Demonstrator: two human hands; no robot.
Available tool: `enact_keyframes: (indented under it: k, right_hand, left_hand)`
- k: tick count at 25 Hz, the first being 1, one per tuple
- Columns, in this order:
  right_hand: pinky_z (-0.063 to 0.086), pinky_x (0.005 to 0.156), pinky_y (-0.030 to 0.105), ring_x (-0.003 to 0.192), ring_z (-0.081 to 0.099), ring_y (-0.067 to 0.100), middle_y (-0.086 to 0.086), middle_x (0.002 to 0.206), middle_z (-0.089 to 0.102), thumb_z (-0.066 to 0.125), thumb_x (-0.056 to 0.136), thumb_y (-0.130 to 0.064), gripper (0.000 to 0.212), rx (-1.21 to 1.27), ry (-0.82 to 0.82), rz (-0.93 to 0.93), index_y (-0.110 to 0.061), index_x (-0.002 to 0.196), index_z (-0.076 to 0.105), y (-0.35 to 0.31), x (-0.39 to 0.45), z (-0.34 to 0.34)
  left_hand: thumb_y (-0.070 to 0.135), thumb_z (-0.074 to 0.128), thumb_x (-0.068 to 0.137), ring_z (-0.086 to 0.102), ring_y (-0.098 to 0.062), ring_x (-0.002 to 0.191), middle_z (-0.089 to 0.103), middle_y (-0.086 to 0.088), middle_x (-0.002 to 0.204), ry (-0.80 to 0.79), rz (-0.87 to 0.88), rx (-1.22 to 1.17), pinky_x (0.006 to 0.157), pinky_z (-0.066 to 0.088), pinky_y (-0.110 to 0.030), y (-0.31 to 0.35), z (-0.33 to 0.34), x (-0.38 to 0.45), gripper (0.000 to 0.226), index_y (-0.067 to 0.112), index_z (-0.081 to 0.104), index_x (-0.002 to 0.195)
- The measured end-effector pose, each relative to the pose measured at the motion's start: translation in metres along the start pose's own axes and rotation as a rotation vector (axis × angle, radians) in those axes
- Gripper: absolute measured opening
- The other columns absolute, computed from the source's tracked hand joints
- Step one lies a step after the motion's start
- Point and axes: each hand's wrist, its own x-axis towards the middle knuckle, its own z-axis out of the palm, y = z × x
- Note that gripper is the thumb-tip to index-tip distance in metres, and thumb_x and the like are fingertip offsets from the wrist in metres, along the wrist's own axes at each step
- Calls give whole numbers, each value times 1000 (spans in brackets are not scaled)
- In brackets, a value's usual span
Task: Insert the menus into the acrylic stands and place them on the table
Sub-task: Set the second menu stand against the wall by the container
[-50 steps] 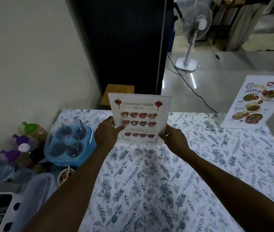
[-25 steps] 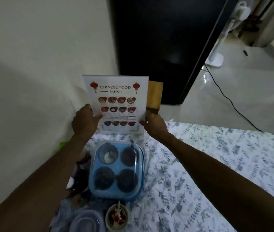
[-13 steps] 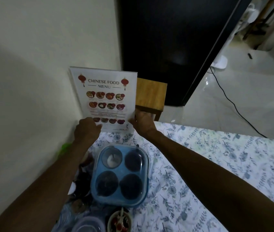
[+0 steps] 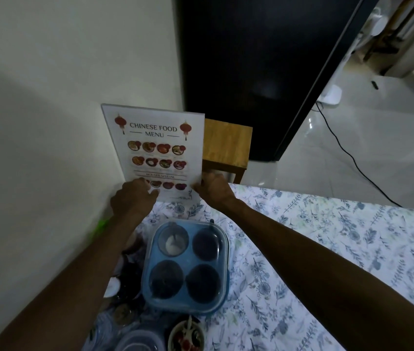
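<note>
An acrylic stand holding the "Chinese Food Menu" sheet (image 4: 157, 148) stands upright at the table's far left corner, close to the cream wall. My left hand (image 4: 132, 198) grips its lower left edge. At the lower right corner my right hand (image 4: 212, 190) holds the stand. The foot of the stand is hidden behind my hands, so I cannot tell whether it touches the floral tablecloth (image 4: 327, 249).
A blue four-cup condiment box (image 4: 188, 267) with a clear lid sits just in front of the stand. Bottles, a small bowl (image 4: 187, 336) and a clear lid crowd the left near edge. Beyond the table stand a wooden stool (image 4: 226, 145) and a black cabinet (image 4: 264, 59).
Both hands carried the menu stand from the middle of the table's far edge to the far left corner by the wall; in the last half second it barely moved.
</note>
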Motion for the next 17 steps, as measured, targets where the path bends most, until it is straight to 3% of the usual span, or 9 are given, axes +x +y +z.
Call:
enact_keyframes:
  k: [10, 14, 17]
  right_hand:
    - [54, 95, 41, 115, 64, 36, 16, 128, 66, 60, 96, -29, 42, 39, -51, 59, -7, 132, 56, 6, -15, 4]
    - [51, 92, 37, 115, 63, 34, 17, 127, 67, 61, 96, -33, 48, -48, -30, 51, -4, 134, 54, 12, -27, -5]
    - [51, 92, 39, 115, 63, 33, 17, 127, 66, 61, 94, -37, 49, -40, -2, 54, -6, 131, 53, 15, -38, -15]
  left_hand:
    - [44, 48, 99, 66, -36, 101, 70, -14, 112, 67, 8, 119, 76, 46, -38, 9, -8, -13, 38, 16, 71, 112]
    - [39, 45, 101, 66, -40, 99, 69, -19, 109, 82, 26, 107, 82, 50, -43, 20, -13, -26, 38, 10, 69, 108]
    - [37, 41, 102, 67, -37, 93, 70, -17, 103, 109, 73, 118, 73, 45, -38, 29, -20, -37, 38, 10, 68, 104]
